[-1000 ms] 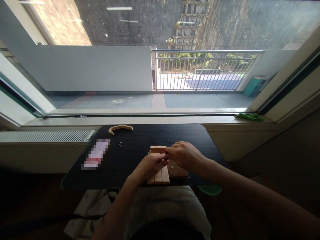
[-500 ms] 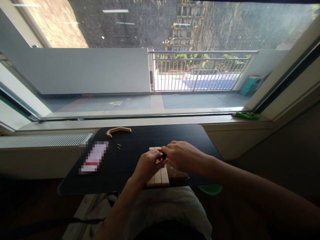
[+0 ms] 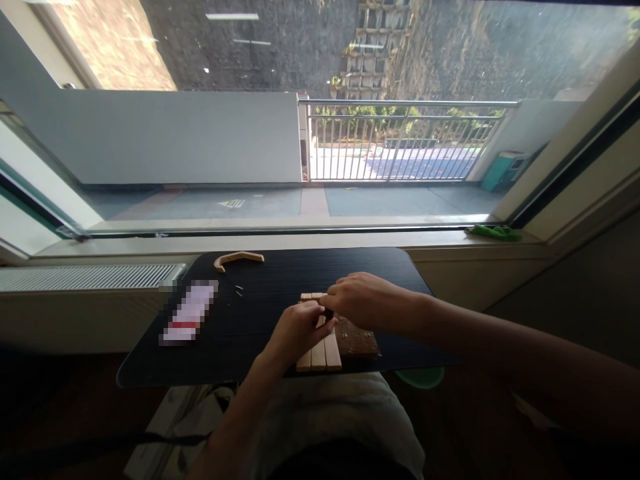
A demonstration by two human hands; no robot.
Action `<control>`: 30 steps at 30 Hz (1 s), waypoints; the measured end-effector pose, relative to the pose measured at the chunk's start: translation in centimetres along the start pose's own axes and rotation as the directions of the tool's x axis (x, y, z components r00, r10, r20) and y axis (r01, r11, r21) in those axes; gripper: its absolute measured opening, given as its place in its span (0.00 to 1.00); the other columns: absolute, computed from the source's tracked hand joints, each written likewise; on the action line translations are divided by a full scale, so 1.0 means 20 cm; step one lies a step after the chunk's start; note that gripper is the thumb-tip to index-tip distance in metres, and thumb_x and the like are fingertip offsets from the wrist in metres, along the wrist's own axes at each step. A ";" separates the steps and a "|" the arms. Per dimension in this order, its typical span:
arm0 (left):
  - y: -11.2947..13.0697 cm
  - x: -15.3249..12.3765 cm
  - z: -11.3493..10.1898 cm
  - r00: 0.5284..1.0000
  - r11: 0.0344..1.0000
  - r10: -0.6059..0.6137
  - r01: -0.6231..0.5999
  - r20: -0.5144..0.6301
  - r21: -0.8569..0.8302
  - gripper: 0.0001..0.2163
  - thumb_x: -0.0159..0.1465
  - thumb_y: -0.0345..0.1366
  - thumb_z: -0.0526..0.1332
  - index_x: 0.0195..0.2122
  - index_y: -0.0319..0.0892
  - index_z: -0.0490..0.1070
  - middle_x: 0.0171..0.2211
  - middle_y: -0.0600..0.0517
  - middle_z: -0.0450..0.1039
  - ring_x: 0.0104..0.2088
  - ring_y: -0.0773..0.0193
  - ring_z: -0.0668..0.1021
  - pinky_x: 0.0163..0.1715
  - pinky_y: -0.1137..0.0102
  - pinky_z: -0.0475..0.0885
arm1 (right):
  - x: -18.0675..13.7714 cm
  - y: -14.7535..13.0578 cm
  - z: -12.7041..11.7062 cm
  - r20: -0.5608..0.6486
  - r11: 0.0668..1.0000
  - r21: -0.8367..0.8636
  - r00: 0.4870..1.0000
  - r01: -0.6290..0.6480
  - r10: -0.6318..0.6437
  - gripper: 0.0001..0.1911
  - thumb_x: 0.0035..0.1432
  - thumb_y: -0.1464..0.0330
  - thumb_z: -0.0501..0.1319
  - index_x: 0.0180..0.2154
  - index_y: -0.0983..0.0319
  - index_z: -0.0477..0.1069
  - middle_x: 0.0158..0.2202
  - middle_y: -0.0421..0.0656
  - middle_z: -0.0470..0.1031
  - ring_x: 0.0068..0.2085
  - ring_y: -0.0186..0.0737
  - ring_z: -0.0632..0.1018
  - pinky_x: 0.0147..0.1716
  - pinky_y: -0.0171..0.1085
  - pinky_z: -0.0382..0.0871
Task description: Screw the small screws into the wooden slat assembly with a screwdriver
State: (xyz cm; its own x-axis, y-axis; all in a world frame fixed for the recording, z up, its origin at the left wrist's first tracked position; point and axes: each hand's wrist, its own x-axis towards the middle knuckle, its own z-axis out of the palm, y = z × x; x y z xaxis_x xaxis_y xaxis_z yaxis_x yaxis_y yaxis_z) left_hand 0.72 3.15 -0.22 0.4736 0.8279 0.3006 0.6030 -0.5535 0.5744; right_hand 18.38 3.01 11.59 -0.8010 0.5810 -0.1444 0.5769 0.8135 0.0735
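Three pale wooden slats (image 3: 318, 360) lie side by side on the black table (image 3: 280, 273), running away from me. Over their far half, my left hand (image 3: 300, 328) is closed, its thumb and fingers pinched around a small dark piece (image 3: 329, 313) that I cannot identify. My right hand (image 3: 357, 298) comes in from the right with curled fingers gripping the top of that same piece. Both hands hide where it meets the slats. A brown speckled slab (image 3: 357, 339) sits against the slats' right side, partly under my right hand.
Small metal screws or pins (image 3: 239, 291) lie left of my hands. A bent wooden piece (image 3: 239, 257) rests at the table's back left, near a blurred pale packet (image 3: 191, 312). A green cloth (image 3: 494, 233) is on the windowsill. A green round object (image 3: 421, 377) shows below the table edge.
My right hand has turned slightly, its wrist and forearm rising a little, and more of the brown slab shows. My left hand keeps its pinch. The view has shifted slightly.
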 end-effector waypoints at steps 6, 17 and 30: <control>0.01 0.00 -0.01 0.999 0.999 -0.051 0.051 -0.002 -0.003 0.11 0.62 0.39 0.67 0.25 0.42 0.69 0.22 0.57 0.68 0.22 0.69 0.69 0.24 0.73 0.59 | -0.01 0.01 0.00 0.007 1.000 0.017 1.000 -0.001 0.001 0.09 0.65 0.78 0.58 0.44 0.67 0.76 0.37 0.47 0.81 0.38 0.43 0.80 0.33 0.37 0.64; 0.01 0.01 0.00 0.991 0.996 0.079 -0.083 -0.109 -0.028 0.11 0.61 0.37 0.70 0.25 0.41 0.71 0.28 0.55 0.72 0.27 0.68 0.72 0.28 0.75 0.64 | -0.02 0.00 0.02 0.031 0.999 0.037 0.999 -0.023 0.022 0.09 0.65 0.79 0.56 0.43 0.68 0.75 0.35 0.47 0.81 0.36 0.43 0.80 0.31 0.37 0.61; 0.00 0.01 0.02 0.997 0.989 0.081 -0.078 0.019 -0.127 0.12 0.68 0.37 0.62 0.27 0.41 0.73 0.28 0.54 0.70 0.27 0.68 0.71 0.28 0.73 0.62 | -0.08 0.00 0.07 0.021 0.986 0.078 0.989 -0.146 0.145 0.11 0.64 0.77 0.57 0.45 0.65 0.74 0.35 0.48 0.81 0.36 0.43 0.80 0.31 0.36 0.60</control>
State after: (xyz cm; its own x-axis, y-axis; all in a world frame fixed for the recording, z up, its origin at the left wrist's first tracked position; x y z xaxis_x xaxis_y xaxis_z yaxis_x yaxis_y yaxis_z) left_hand 1.10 3.36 -0.46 0.5330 0.7784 0.3317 0.4776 -0.6003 0.6415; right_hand 19.78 2.00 10.38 -0.7055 0.6920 -0.1530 0.6984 0.7156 0.0163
